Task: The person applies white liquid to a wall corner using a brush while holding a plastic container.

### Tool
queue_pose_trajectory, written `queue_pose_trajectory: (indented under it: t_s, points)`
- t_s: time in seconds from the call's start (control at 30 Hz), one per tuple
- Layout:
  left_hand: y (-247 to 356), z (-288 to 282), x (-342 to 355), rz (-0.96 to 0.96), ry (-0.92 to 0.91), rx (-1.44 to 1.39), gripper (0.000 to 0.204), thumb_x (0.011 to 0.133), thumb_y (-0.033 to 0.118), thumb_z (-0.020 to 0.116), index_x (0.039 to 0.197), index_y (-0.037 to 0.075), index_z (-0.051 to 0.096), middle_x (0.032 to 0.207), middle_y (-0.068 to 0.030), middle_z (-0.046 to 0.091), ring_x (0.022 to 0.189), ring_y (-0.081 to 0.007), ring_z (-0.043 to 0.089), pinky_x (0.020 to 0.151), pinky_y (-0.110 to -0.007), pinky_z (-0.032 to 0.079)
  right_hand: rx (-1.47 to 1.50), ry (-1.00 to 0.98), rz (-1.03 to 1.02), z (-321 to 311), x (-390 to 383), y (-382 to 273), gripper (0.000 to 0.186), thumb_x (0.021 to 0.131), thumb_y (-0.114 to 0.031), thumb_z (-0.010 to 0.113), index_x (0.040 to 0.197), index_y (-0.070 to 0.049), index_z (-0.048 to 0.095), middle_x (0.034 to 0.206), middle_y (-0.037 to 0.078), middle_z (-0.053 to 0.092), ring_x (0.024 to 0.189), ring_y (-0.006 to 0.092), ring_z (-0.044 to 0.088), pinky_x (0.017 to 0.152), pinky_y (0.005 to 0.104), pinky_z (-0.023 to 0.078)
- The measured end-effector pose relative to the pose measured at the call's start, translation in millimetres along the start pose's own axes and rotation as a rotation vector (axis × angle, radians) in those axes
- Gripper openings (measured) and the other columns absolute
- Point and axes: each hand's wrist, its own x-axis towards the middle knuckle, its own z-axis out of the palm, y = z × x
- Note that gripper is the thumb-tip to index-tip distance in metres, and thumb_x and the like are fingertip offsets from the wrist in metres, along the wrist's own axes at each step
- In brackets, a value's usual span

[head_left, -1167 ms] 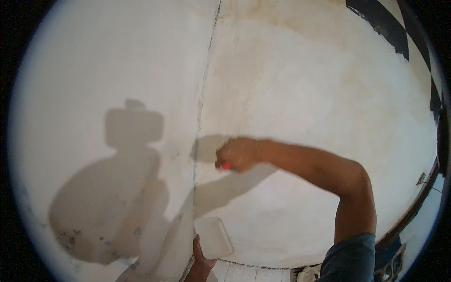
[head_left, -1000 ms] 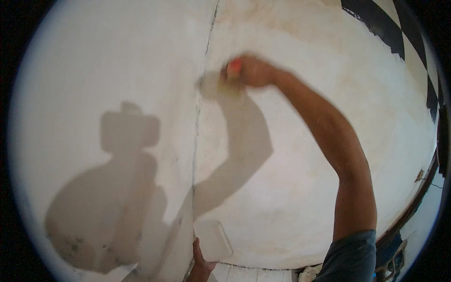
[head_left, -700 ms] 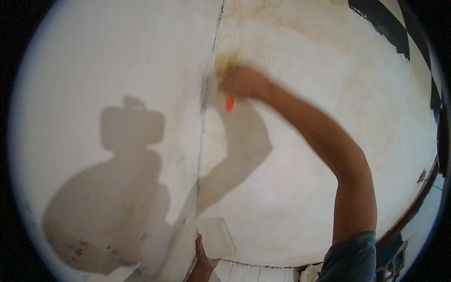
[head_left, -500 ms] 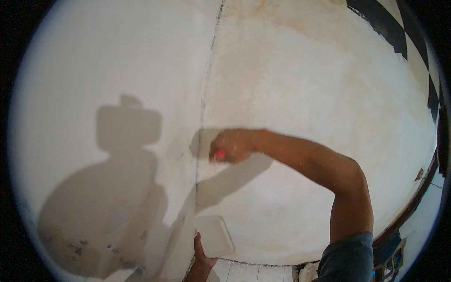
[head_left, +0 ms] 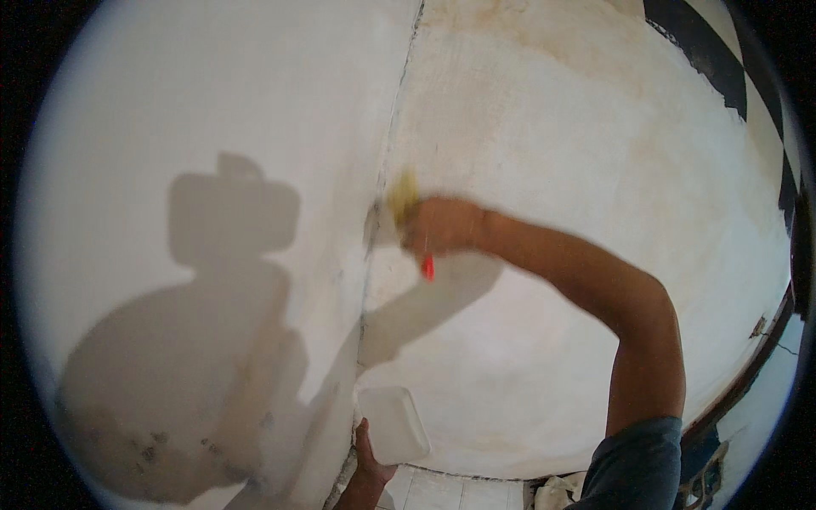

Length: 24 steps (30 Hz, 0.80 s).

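My right hand (head_left: 446, 226) is raised to the wall corner, its fingers wrapped round a paintbrush. Yellowish bristles (head_left: 404, 197) point upward from the fist, and the brush's red handle end (head_left: 428, 268) sticks out below; motion smears both. Low in the picture, my left hand (head_left: 371, 459) grips a whitish rectangular tray (head_left: 394, 425) with rounded corners, the thumb along its left edge. Whatever the tray contains cannot be made out. The dark, rough corner seam (head_left: 393, 127) between the two walls runs just left of the brush.
Stained off-white plaster covers the right wall (head_left: 578, 170); black paint patches (head_left: 701, 51) mark its upper right. The left wall (head_left: 212, 76) carries my shadow and dark spots near its bottom. White floor tiles (head_left: 433, 491) show below, with a pale crumpled cloth-like thing (head_left: 557, 493) at the wall's foot.
My right hand has moved up and slightly right, and the brush has turned so its bristles now show above the fist. The tray stays in my left hand, nearly unmoved.
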Motion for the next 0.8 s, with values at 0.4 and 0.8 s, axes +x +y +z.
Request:
queue_pose_trajectory:
  t_s: [0.4, 0.8]
  points:
    - [-7.0, 18.2, -14.9, -0.034, 0.069, 0.012, 0.064, 0.087, 0.055, 0.056, 0.139, 0.018, 0.046, 0.13, -0.0036, 0.055, 0.118, -0.0281, 0.054, 0.095, -0.051, 0.046, 0.013, 1.175, 0.798, -122.4, -89.5, 173.5, 0.022, 0.092, -0.025, 0.061, 0.092, -0.006, 0.071, 0.087, 0.015, 0.071, 0.082, 0.0314, 0.069, 0.073, 0.0386, 0.054]
    - [-5.4, 7.4, -3.9, -0.037, 0.025, 0.009, 0.058, 0.091, 0.051, 0.051, 0.137, 0.016, 0.049, 0.127, -0.004, 0.058, 0.118, -0.0264, 0.055, 0.096, -0.05, 0.047, 0.953, 0.149, 0.478, 67.4, -3.3, -195.6, 0.02, 0.089, -0.021, 0.063, 0.107, -0.015, 0.068, 0.113, 0.012, 0.065, 0.106, 0.0256, 0.064, 0.085, 0.0391, 0.054]
